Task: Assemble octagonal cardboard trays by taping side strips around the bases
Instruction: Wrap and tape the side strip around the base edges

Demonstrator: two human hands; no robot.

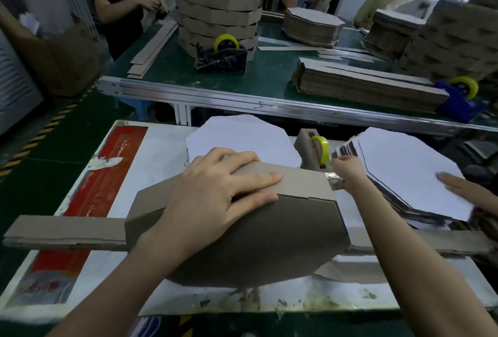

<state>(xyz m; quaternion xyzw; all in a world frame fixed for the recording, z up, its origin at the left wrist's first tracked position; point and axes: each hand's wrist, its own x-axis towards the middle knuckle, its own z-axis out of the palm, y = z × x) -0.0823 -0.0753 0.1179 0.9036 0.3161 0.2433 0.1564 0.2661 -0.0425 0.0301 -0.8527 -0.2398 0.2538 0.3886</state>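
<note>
Left hand [215,188] flat, fingers straight, pinning the side strip [301,179] to the far edge of the base [256,237] at near centre so the joint can't shift, while right hand [347,169] pinches tape [334,179] from the dispenser [307,145] just right.

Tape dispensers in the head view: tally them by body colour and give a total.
Black dispenser: 1
Blue dispenser: 1
Brown dispenser: 1
Total: 3
</note>
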